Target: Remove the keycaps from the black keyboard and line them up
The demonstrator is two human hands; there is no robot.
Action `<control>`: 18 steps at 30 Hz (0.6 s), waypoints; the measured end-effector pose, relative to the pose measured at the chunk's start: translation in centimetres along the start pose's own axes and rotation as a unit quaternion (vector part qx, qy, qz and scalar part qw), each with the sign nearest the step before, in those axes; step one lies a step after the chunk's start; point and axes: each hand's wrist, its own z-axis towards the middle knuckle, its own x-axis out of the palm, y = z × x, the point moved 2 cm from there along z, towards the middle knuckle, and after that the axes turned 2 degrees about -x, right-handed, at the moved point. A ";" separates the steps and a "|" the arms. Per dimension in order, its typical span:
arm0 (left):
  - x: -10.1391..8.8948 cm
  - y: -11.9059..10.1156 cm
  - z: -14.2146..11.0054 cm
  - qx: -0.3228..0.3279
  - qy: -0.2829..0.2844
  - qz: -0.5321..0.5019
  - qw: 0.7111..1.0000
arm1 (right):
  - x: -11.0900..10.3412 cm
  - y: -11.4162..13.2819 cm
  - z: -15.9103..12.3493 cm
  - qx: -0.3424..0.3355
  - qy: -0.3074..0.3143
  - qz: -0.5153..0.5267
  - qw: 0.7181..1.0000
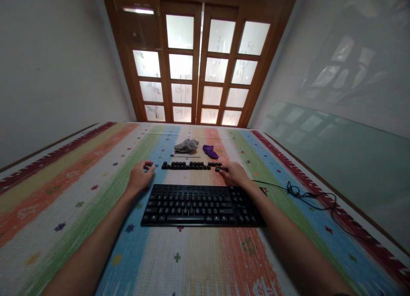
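Note:
A black keyboard (188, 205) lies flat on the striped cloth, between my forearms. Its top row shows bare key sockets with the caps off. Behind it, loose black keycaps (184, 165) stand in a line. My right hand (236, 174) is at the right end of this line, its fingers closed around a small black keycap (218, 169); the fingertips are partly hidden. Left of the line rests my left hand (140, 176), fingers loosely curved and apart, holding nothing. My right forearm covers part of the keyboard's right end.
Beyond the keycaps lie a crumpled grey cloth (187, 145), a purple cloth (210, 151) and a thin rod (186, 156). The keyboard's black cable (297, 191) lies tangled at right. White walls flank the table; wooden glazed doors (199, 65) stand behind.

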 end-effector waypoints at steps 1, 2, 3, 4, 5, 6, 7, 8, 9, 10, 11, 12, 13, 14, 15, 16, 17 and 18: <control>0.1 0.4 0.1 -0.007 -0.001 -0.001 1.000 | 0.0 0.0 0.1 0.003 0.001 -0.005 1.000; 0.2 0.7 0.1 -0.015 -0.002 -0.003 1.000 | 0.1 0.1 0.1 0.007 0.003 -0.010 1.000; 0.3 1.0 0.2 -0.022 -0.002 -0.005 1.000 | 0.1 0.1 0.1 0.011 0.004 -0.014 1.000; 0.5 1.2 0.2 -0.029 -0.003 -0.007 1.000 | 0.1 0.2 0.1 0.015 0.004 -0.018 1.000; 0.6 1.4 0.2 -0.035 -0.005 -0.009 0.999 | 0.0 0.2 0.1 0.019 0.005 -0.021 1.000; 0.7 1.5 0.3 -0.038 -0.007 -0.010 0.999 | 0.0 0.3 0.2 0.024 0.005 -0.024 0.999; 0.8 1.5 0.3 -0.037 -0.007 -0.010 0.999 | 0.0 0.3 0.2 0.029 0.005 -0.026 0.999; 0.9 1.6 0.3 -0.035 -0.006 -0.008 0.999 | 0.0 0.4 0.2 0.033 0.005 -0.027 0.999; 1.0 1.6 0.2 -0.031 -0.004 -0.005 1.000 | 0.1 0.4 0.2 0.038 0.005 -0.027 0.999; 1.0 1.5 0.2 -0.026 0.000 -0.002 1.000 | 0.1 0.4 0.3 0.042 0.004 -0.027 0.999; 1.0 1.5 0.2 -0.021 0.003 0.001 1.000 | 0.2 0.3 0.3 0.046 0.003 -0.026 0.999; 1.0 1.4 0.2 -0.015 0.004 0.004 1.000 | 0.2 0.2 0.4 0.050 0.002 -0.024 0.998; 1.0 1.4 0.1 -0.010 0.004 0.006 1.000 | 0.3 0.1 0.4 0.053 0.000 -0.022 0.998; 1.0 1.4 0.1 -0.006 0.004 0.008 1.000 | 0.4 0.0 0.5 0.056 -0.001 -0.020 0.998; 1.1 1.4 0.1 -0.002 0.004 0.009 1.000 | 0.4 -0.1 0.6 0.059 -0.003 -0.017 0.998; 1.1 1.5 0.1 0.001 0.004 0.010 1.000 | 0.5 -0.3 0.6 0.061 -0.004 -0.013 0.998; 1.1 1.5 0.2 0.003 0.003 0.009 1.000 | 0.5 -0.4 0.7 0.064 -0.005 -0.009 0.998; 1.1 1.5 0.2 0.006 0.003 0.008 1.000 | 0.6 -0.6 0.8 0.067 -0.006 -0.005 0.998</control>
